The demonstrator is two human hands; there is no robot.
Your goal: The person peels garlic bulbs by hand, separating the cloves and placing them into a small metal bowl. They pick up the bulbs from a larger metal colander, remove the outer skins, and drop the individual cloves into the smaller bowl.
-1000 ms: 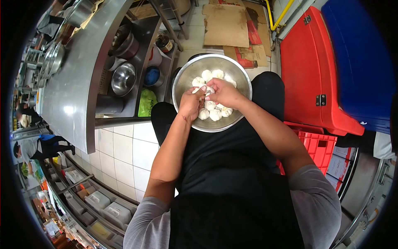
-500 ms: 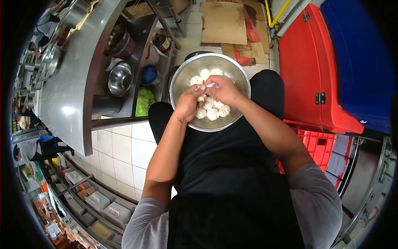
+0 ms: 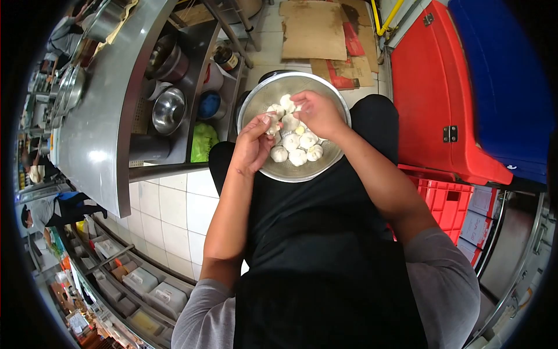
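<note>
A metal colander (image 3: pixel 317 168) rests on my lap with several white garlic bulbs (image 3: pixel 292 141) inside. Over its left side, my left hand (image 3: pixel 253 141) pinches a garlic piece (image 3: pixel 273 125) between thumb and fingers. My right hand (image 3: pixel 318 113) is above the right part of the colander, its fingers bent and close together near the upper bulbs. Whatever its fingertips may hold is too small to make out. A small yellowish clove (image 3: pixel 300 130) lies among the bulbs, between the two hands.
A steel table (image 3: pixel 96 128) with shelves stands at the left, holding a metal bowl (image 3: pixel 169 111) and a green bag (image 3: pixel 203 142). Flattened cardboard (image 3: pixel 314 32) lies ahead. At right are a red container (image 3: pixel 430 93) and a red crate (image 3: pixel 444 206). A person (image 3: pixel 52 212) is far left.
My hands have parted: the left moved left and slightly down with the garlic, the right moved right and slightly up. The small clove now shows between them.
</note>
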